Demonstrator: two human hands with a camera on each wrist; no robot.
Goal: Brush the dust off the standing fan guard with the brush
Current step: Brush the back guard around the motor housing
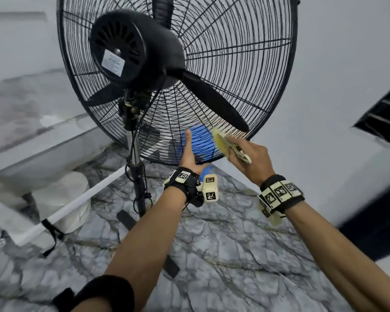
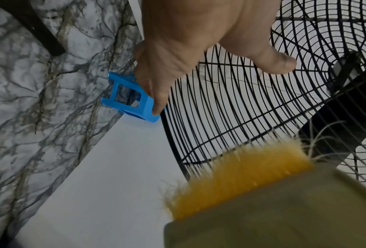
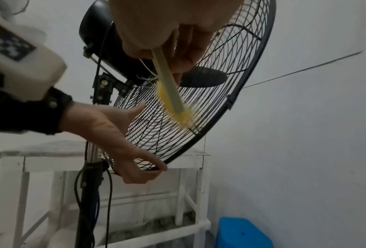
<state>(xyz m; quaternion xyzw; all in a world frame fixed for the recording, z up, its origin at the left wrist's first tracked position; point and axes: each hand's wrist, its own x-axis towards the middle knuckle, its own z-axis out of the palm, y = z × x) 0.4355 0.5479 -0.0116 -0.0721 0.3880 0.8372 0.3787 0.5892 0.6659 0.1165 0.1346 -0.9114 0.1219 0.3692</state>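
Note:
The black standing fan faces away from me, its motor housing (image 1: pixel 133 52) in front of the round wire fan guard (image 1: pixel 234 64). My left hand (image 1: pixel 189 152) grips the guard's bottom rim (image 3: pixel 178 156): the fingers (image 3: pixel 150 169) curl under it and the thumb (image 3: pixel 137 107) lies up along the wires. To its right, my right hand (image 1: pixel 241 154) holds the brush (image 1: pixel 223 144) by its pale handle (image 3: pixel 167 80). The yellow bristles (image 3: pixel 175 109) press on the guard's lower wires, close to the rim. In the left wrist view the brush (image 2: pixel 241 181) fills the lower right, blurred.
The fan's pole (image 1: pixel 136 176) with a dangling cable stands left of my hands, with the base feet (image 1: pixel 126 219) on the marble-patterned floor. A blue stool (image 3: pixel 241 233) sits on the floor behind the guard. A white wooden table (image 3: pixel 114 161) stands at the left, and white walls lie close behind.

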